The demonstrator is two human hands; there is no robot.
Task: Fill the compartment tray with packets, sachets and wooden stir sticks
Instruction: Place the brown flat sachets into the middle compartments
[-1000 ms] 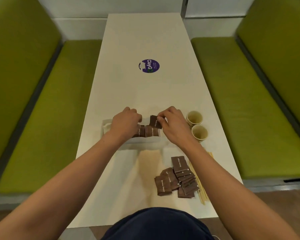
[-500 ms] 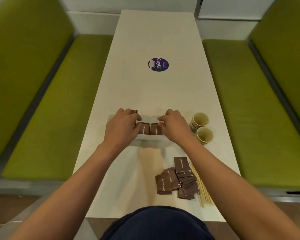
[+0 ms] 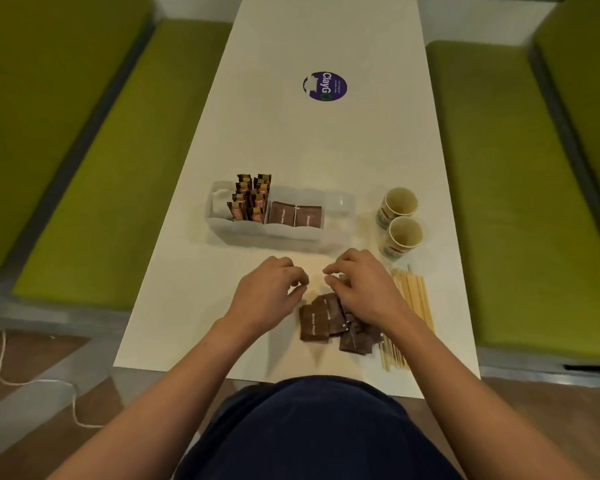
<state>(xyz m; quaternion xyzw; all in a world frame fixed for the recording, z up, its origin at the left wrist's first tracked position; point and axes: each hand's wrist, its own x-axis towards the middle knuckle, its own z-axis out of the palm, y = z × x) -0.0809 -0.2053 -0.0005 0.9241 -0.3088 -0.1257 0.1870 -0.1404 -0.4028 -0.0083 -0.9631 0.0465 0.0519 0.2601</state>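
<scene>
At the table's (image 3: 174, 323) near edge, our left hand (image 3: 267, 296) curls on nothing beside the pile (image 3: 317, 323). Our right hand (image 3: 361, 292) curls over it, grip unclear. Sticks (image 3: 414, 299) run near the right edge. Across a gap of tabletop stands the tray (image 3: 281, 235), sachets (image 3: 295, 216) in its middle compartment, cups (image 3: 400, 202) at its right.
</scene>
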